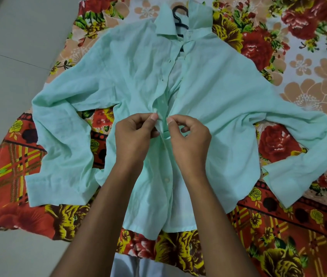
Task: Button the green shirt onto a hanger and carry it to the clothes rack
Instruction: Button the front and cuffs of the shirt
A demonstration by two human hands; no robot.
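both hands meet at the middle of the shirt front. the left hand [136, 132] has a narrow grip, thumb and forefinger pinching the edge of the placket, and the right hand [188, 134] pinches the opposite edge just at its 3 o'clock, so the two grips nearly touch. whether a button is between the fingertips i cannot tell; the cloth bunches there and hides it.

the green shirt [118, 76] lies face up on a flowered bedsheet [278, 43], sleeves spread toward 9 and 3 o'clock, collar at 12 o'clock. a dark hanger [180, 17] shows its hook through the open collar. above the hands the front gapes, and one pale button [166, 179] sits loose toward 6 o'clock, so i judge most of the buttoning is yet to do.

the risks as i see them: the thin cloth is wrinkled and pulled up at the grip, so a button could go into the wrong hole and leave the front crooked. tugging the placket may also drag the shoulders off the hanger, which is only loosely seated. the clothes rack is nowhere in view.
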